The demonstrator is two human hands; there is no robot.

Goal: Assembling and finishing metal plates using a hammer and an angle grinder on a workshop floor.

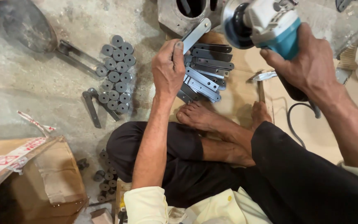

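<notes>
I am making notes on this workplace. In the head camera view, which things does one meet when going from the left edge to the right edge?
Open cardboard box → cluster of grey round discs → left hand holding a flat metal strip → pile of flat metal strips → angle grinder → right hand gripping it.

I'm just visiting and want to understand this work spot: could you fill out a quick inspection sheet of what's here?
Surface: rough grey concrete floor, with a cardboard sheet under the strips.
Job's things: flat metal strip held up; stack of similar strips below; teal-and-white angle grinder.
Clutter: rows of small grey round discs, more discs by the knee, open cardboard box, shovel blade.
Hands: left hand fingers pinch the strip; right hand grips the grinder.
Cables: black cord trailing from the grinder.
Surroundings: metal block with round hole; bare feet on the cardboard.
</notes>
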